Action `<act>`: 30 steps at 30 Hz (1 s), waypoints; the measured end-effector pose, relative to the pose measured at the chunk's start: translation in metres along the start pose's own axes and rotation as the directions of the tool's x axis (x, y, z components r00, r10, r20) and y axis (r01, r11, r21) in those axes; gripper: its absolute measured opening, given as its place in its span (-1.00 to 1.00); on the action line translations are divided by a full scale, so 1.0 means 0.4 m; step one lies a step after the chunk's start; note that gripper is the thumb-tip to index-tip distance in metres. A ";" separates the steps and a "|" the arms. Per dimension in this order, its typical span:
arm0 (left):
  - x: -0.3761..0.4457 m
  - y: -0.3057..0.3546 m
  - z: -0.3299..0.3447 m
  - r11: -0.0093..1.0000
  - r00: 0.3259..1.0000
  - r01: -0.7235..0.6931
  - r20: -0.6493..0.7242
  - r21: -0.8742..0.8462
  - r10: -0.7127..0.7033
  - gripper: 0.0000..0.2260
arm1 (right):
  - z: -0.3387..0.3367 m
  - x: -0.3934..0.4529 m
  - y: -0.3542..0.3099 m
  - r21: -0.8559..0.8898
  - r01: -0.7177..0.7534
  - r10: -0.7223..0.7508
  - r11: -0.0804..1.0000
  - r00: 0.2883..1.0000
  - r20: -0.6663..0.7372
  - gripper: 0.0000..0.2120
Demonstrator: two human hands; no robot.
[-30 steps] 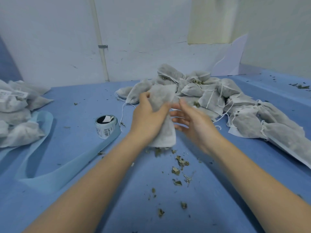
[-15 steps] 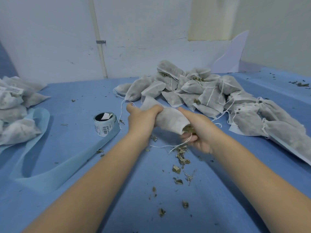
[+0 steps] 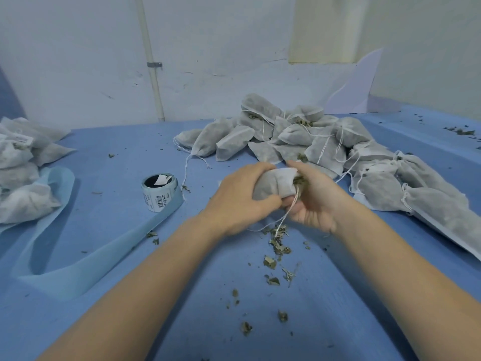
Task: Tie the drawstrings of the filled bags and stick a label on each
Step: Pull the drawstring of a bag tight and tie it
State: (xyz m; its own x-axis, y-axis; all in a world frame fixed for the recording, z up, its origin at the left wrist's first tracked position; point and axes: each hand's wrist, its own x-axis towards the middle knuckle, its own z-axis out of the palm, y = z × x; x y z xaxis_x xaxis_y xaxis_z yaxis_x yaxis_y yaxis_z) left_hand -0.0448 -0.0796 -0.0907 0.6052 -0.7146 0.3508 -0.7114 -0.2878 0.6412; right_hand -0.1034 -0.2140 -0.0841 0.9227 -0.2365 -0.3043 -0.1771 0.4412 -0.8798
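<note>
Blue cloth covers the counter (image 3: 104, 256), and nearest the viewer dried leaf scraps (image 3: 276, 246) lie scattered on it, trailing toward the held bag (image 3: 273, 186).

That bag, grey-white mesh filled with dried leaves, lies on its side above the counter between both hands. Its mouth faces right, gaping a little, with leaf bits showing at the opening. The left hand (image 3: 239, 201) grips the bag's closed end, fingers curled round it. The right hand (image 3: 312, 201) wraps the mouth end, fingers curled round the fabric from above and below. A white drawstring (image 3: 283, 220) hangs loose from the mouth down to the scraps; I cannot tell whether any finger pinches it.

Left of the held bag a roll of labels (image 3: 158, 192) stands on the counter, one label curling out of its core and barcodes printed round its side. A pale blue backing strip (image 3: 109, 254) runs from the roll and loops toward the viewer and leftward.

Behind and right of the held bag, a heap of filled bags (image 3: 325, 149) spreads along the counter, several with mouths open and strings trailing. Far left of the held bag a second pile of bags (image 3: 20, 175) rests at the counter's edge; one carries a white label (image 3: 22, 138).
</note>
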 end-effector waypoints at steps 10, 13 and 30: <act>0.011 -0.020 -0.020 0.992 0.988 0.047 -0.138 -0.121 -0.063 -0.82 | -0.020 -0.024 -0.032 -0.128 0.167 -0.157 0.978 0.984 0.086 -0.75; 0.005 -0.016 -0.020 0.992 0.990 0.008 -0.141 -0.129 -0.027 -0.71 | -0.014 -0.024 -0.024 -0.188 0.212 -0.199 0.959 0.976 0.083 -0.88; -0.001 -0.013 -0.027 0.992 0.990 -0.080 -0.112 0.094 0.090 -0.66 | -0.019 -0.044 -0.061 -0.406 0.048 -0.034 0.913 0.999 0.043 -0.83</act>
State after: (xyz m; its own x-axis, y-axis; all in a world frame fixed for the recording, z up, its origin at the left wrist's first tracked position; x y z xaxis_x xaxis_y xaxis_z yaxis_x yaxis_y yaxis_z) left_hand -0.0374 -0.0710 -0.0866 0.5745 -0.6620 0.4814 -0.7879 -0.2880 0.5442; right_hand -0.1179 -0.2271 -0.0600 0.9420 -0.2139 -0.2585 -0.2560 0.0398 -0.9659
